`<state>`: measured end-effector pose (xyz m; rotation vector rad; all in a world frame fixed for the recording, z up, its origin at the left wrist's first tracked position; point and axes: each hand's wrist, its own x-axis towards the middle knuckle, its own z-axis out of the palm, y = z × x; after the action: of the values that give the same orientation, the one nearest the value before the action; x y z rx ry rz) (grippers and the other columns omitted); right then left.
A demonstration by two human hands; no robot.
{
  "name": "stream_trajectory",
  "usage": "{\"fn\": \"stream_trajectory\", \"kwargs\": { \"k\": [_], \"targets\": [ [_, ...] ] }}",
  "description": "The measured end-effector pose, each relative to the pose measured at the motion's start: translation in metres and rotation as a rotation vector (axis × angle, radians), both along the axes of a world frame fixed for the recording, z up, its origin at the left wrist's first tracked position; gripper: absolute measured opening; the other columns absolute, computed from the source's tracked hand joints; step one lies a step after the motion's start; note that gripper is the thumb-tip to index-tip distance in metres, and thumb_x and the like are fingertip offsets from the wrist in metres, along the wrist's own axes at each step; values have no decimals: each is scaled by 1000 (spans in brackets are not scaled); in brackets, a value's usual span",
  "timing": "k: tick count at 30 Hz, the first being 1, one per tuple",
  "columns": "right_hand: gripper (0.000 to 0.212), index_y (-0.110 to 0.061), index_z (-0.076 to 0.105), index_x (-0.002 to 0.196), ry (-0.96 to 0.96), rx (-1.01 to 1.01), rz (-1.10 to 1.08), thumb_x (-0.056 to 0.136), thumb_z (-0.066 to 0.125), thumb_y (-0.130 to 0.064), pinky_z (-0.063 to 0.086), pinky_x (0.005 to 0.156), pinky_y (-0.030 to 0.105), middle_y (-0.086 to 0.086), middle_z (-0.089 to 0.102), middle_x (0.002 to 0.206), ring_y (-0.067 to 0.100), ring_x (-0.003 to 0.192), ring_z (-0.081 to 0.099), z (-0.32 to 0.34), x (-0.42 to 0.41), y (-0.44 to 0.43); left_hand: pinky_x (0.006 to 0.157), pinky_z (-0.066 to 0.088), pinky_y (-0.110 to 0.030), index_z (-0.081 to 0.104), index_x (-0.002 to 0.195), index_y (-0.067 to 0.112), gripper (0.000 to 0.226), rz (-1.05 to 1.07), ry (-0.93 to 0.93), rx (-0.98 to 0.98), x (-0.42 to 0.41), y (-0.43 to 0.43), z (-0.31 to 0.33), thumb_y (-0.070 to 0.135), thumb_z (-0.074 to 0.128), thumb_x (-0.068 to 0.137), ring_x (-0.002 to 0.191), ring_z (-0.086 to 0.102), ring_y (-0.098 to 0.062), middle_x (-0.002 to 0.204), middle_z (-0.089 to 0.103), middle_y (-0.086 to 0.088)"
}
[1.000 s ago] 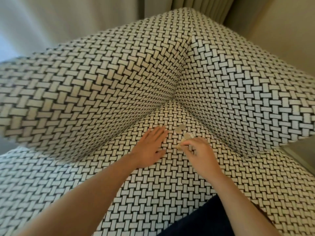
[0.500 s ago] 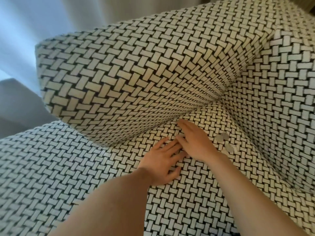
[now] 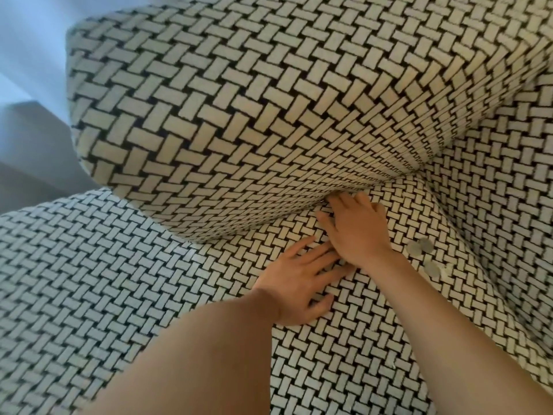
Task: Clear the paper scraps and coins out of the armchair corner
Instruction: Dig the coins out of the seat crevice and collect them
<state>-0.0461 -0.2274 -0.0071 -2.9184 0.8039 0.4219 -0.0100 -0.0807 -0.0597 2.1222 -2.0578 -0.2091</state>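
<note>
My right hand (image 3: 357, 232) lies flat on the armchair seat (image 3: 344, 369), its straight fingertips pushed against the crease under the left armrest (image 3: 224, 115). Just behind it, my left hand (image 3: 299, 286) presses flat on the seat with fingers spread. To the right of my right wrist lie three silver coins: two overlapping (image 3: 419, 246) and one nearer me (image 3: 432, 269). A small whitish paper scrap (image 3: 449, 266) seems to sit beside the near coin, blurred. Neither hand holds anything.
The chair is covered in black-and-white basket-weave fabric. Its backrest (image 3: 502, 205) rises at the right and meets the armrest in a corner at the upper right. Pale curtain and grey floor (image 3: 27, 136) show at the left.
My right hand has left the coins and slid left and forward to the crease under the armrest. The view has swung left and closer. My left hand stays flat on the seat.
</note>
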Motion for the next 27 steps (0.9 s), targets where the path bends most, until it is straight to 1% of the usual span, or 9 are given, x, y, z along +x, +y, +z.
{"fn": "stream_trajectory", "kwargs": {
  "k": [4, 8, 13, 16, 21, 24, 27],
  "targets": [
    [51, -19, 45, 133, 19, -6, 35, 98, 24, -49, 29, 103, 42, -1, 46, 137, 23, 132, 29, 3, 6, -1, 115, 10, -42, 27, 143, 28, 58, 2, 7, -13, 0, 0, 0, 47, 38, 89, 138, 27, -19, 145, 42, -3],
    [46, -19, 45, 132, 25, -10, 83, 99, 25, -45, 29, 102, 39, -2, 48, 137, 22, 131, 29, 5, 4, 1, 115, 12, -43, 29, 143, 27, 57, 2, 18, -7, 1, 0, -1, 46, 36, 89, 137, 25, -18, 145, 42, -3],
    [44, -19, 39, 136, 51, 102, 101, 100, 25, -38, 24, 107, 39, 0, 45, 142, 22, 135, 25, 8, 4, -5, 115, 9, -41, 29, 145, 29, 59, 7, 7, -14, 0, 1, 0, 45, 38, 89, 137, 26, -17, 145, 42, 0],
    [46, -19, 36, 139, 53, 123, 75, 99, 25, -40, 21, 108, 41, 0, 40, 144, 22, 134, 24, 6, 6, -2, 115, 12, -42, 30, 145, 28, 59, 2, 22, -27, 0, 1, 0, 45, 39, 88, 135, 30, -17, 143, 44, -1],
    [49, -19, 41, 138, 8, 72, 55, 100, 22, -42, 23, 107, 41, 0, 38, 141, 22, 132, 25, 1, 5, 4, 114, 18, -45, 31, 142, 26, 57, -6, 48, -41, 0, 0, -2, 44, 40, 88, 133, 34, -18, 140, 47, -2],
    [47, -21, 48, 134, -54, 115, 42, 100, 24, -41, 27, 104, 38, -1, 41, 135, 20, 128, 29, 4, 1, 2, 114, 17, -44, 32, 142, 27, 57, 3, 32, -47, 0, 0, -1, 45, 40, 88, 134, 31, -18, 142, 45, -2],
    [43, -25, 45, 137, -105, 112, 46, 100, 28, -39, 28, 104, 37, -6, 42, 137, 18, 127, 33, 7, -18, -3, 113, 14, -43, 34, 141, 26, 58, 3, 17, -55, 0, -1, -1, 45, 41, 87, 137, 25, -17, 144, 42, -2]
  ]
}}
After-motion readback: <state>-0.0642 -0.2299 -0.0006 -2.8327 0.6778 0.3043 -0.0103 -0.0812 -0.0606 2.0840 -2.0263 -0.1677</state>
